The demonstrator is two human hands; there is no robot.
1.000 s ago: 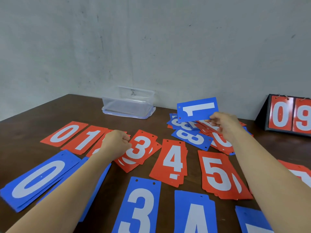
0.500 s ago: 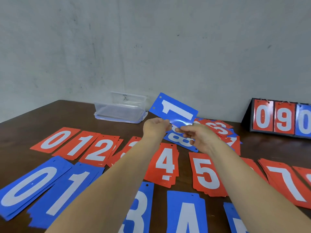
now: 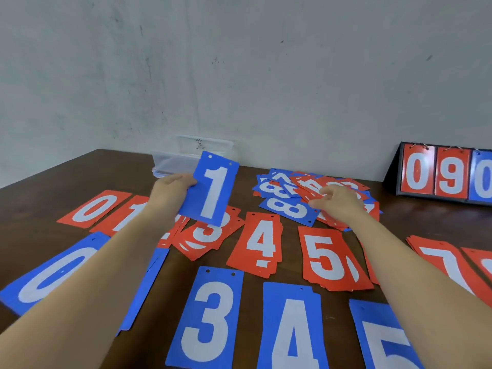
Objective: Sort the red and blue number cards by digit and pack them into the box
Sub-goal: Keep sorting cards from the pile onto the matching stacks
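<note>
Blue 1 card (image 3: 210, 190) is aloft just before the box (image 3: 170, 163), left hand (image 3: 173, 190) pinching its edge. Right hand (image 3: 338, 203), fingers loosely spread, touches the unsorted heap (image 3: 290, 209) right of the box. Risk: the edge pinch slips and the card lands on the red 3 pile (image 3: 205, 238).

- Box (image 3: 170, 163): clear plastic, smooth, faintly cloudy walls.
- Table (image 3: 53, 179), under the box: dark brown wood, smooth, low sheen.
- Wall (image 3: 239, 75), behind the box: grey plaster, matt, scuffed.
- Blue "1" card (image 3: 210, 190), before the box: thin stiff sheet, smooth, satin; plastic or coated paper, cannot tell.
- Loose card pile (image 3: 306, 187), right of the box: same sheet.
- Scoreboard stand (image 3: 447, 174), far right of the box: black matt frame, metal rings (image 3: 423, 146).
</note>
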